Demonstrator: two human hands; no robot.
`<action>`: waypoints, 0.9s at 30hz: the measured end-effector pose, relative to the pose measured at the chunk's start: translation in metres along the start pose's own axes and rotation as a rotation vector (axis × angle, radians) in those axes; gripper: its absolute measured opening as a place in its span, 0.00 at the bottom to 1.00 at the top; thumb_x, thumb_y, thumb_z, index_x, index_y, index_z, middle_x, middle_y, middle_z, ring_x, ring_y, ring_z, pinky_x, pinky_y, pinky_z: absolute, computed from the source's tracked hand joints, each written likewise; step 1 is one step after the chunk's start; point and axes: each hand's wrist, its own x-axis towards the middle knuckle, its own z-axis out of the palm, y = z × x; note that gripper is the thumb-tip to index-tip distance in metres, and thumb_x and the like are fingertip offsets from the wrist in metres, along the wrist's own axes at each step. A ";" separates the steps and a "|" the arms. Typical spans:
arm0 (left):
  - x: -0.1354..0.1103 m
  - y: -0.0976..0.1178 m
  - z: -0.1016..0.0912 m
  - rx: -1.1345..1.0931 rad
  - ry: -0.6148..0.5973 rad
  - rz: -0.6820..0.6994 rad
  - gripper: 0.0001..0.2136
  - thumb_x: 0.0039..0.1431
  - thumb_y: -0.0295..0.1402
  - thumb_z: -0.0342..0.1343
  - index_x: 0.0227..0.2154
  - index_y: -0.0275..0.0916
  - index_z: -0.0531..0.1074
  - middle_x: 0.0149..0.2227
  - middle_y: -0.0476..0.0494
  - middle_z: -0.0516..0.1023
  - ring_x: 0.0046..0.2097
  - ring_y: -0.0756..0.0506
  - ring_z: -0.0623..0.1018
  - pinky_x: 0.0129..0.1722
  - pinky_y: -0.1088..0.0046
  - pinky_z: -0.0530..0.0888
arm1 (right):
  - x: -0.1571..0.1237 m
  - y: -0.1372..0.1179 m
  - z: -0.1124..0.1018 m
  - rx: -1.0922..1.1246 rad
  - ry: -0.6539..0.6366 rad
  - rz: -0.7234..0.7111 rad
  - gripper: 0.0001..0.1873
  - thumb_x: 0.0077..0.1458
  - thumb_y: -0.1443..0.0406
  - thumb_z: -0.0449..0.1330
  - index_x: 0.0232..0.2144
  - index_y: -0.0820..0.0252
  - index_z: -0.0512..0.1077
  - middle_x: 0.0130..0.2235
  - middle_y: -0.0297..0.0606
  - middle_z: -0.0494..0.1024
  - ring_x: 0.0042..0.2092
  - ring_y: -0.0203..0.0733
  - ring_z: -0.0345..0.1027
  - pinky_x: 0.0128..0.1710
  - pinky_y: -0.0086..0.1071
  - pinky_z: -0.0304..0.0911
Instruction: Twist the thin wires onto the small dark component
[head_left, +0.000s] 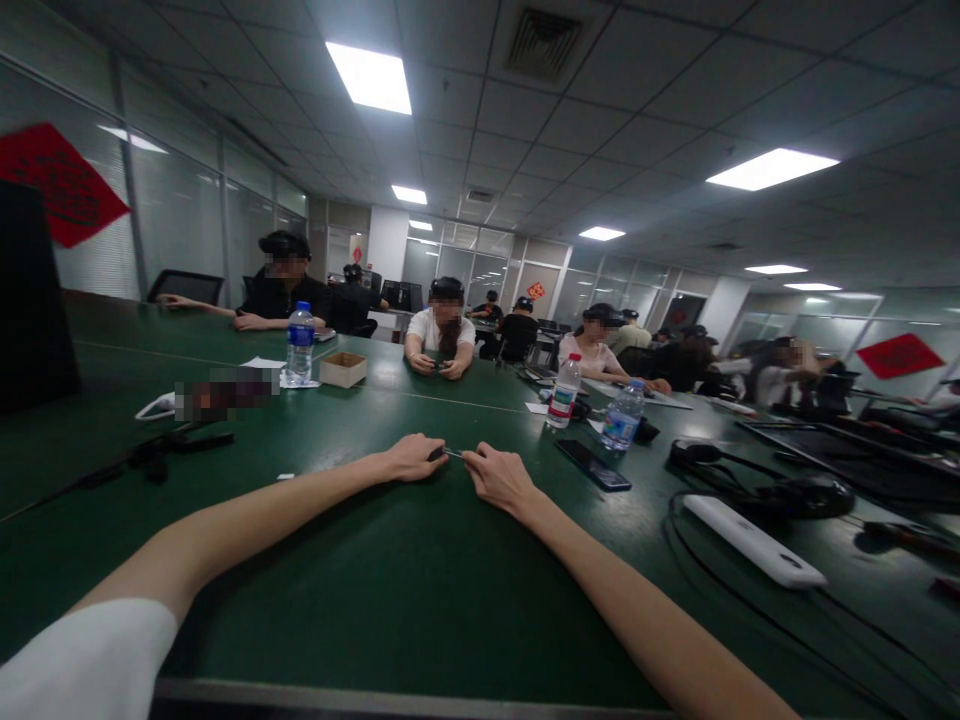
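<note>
Both my hands meet above the green table (420, 590), a forearm reaching in from each side. Between them lies a thin silvery stick with a dark end (453, 453), too small to name for sure. My left hand (411, 458) is closed around its dark end. The fingertips of my right hand (499, 474) pinch its silvery end. A dark phone (594, 466) lies on the table to the right of my right hand. To the left of my left hand is a small white scrap (286, 477).
Ahead stand a blue-capped bottle (300, 345), an open box (343, 369), a red-capped bottle (564, 391) and another bottle (622, 416). A white power bank (754, 541), cables and a black headset (802, 496) lie right. Dark straps (154, 458) lie left. Several people sit beyond.
</note>
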 end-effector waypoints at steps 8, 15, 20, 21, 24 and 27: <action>-0.003 0.000 -0.004 -0.031 -0.051 0.141 0.20 0.61 0.49 0.39 0.39 0.41 0.69 0.34 0.41 0.76 0.36 0.42 0.76 0.35 0.71 0.68 | -0.003 -0.006 -0.003 0.018 0.075 0.049 0.28 0.64 0.52 0.36 0.39 0.55 0.74 0.37 0.40 0.75 0.34 0.38 0.68 0.31 0.29 0.54; -0.005 -0.001 -0.007 -0.080 -0.073 0.167 0.21 0.60 0.51 0.39 0.38 0.41 0.69 0.33 0.42 0.76 0.36 0.44 0.75 0.36 0.73 0.67 | -0.005 0.000 0.006 0.057 0.168 0.039 0.28 0.63 0.51 0.38 0.36 0.55 0.75 0.36 0.38 0.75 0.32 0.36 0.66 0.29 0.28 0.50; -0.001 0.000 -0.005 -0.052 -0.084 0.186 0.21 0.60 0.50 0.39 0.37 0.41 0.70 0.35 0.41 0.76 0.37 0.42 0.76 0.36 0.71 0.68 | -0.004 -0.015 0.005 0.105 0.223 -0.041 0.27 0.64 0.53 0.39 0.36 0.56 0.75 0.36 0.38 0.75 0.33 0.36 0.66 0.32 0.28 0.51; 0.001 0.000 -0.004 -0.033 -0.093 0.180 0.20 0.59 0.50 0.41 0.37 0.41 0.70 0.35 0.41 0.76 0.37 0.41 0.76 0.36 0.70 0.69 | -0.002 -0.023 0.005 0.120 0.239 -0.115 0.26 0.64 0.53 0.39 0.37 0.56 0.75 0.36 0.38 0.75 0.34 0.36 0.66 0.33 0.28 0.51; 0.005 0.000 -0.001 0.017 -0.127 0.147 0.16 0.56 0.46 0.47 0.37 0.42 0.71 0.35 0.41 0.77 0.38 0.39 0.76 0.38 0.69 0.70 | 0.004 -0.042 0.005 0.144 0.272 -0.320 0.24 0.64 0.53 0.41 0.38 0.54 0.74 0.39 0.37 0.75 0.38 0.36 0.65 0.37 0.28 0.51; 0.004 -0.001 -0.001 -0.016 -0.100 0.145 0.16 0.57 0.46 0.47 0.40 0.43 0.70 0.39 0.42 0.77 0.40 0.40 0.76 0.39 0.69 0.69 | 0.007 -0.035 0.006 0.146 0.300 -0.254 0.24 0.65 0.55 0.41 0.37 0.56 0.74 0.41 0.39 0.74 0.38 0.35 0.64 0.38 0.28 0.51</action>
